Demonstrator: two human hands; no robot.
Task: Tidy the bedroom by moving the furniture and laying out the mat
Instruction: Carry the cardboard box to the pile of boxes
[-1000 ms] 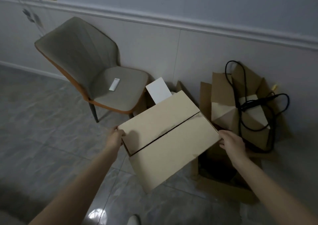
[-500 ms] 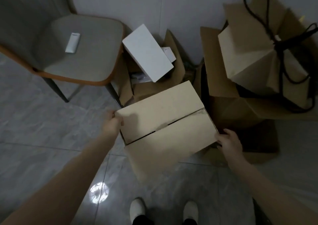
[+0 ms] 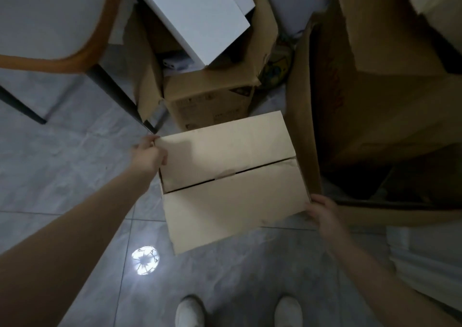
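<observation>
A closed tan cardboard box [image 3: 232, 176] with a dark seam across its top is held low over the tiled floor, in front of my feet. My left hand [image 3: 148, 155] grips its far left corner. My right hand [image 3: 323, 211] grips its near right corner. The box's underside is hidden, so I cannot tell whether it touches the floor. A grey chair with an orange rim [image 3: 50, 26] stands at the upper left, its dark leg [image 3: 122, 94] close to the box's left corner.
An open carton [image 3: 210, 101] holding a white box [image 3: 195, 16] stands just beyond the held box. A large open cardboard box [image 3: 375, 101] with raised flaps crowds the right side. A lamp's reflection [image 3: 145, 260] shines on the grey tiles. My white shoes [image 3: 190, 310] are at the bottom.
The view has tilted down and closer to the boxes. The held box has come lower, toward the floor beside the cartons, with both hands still on its corners.
</observation>
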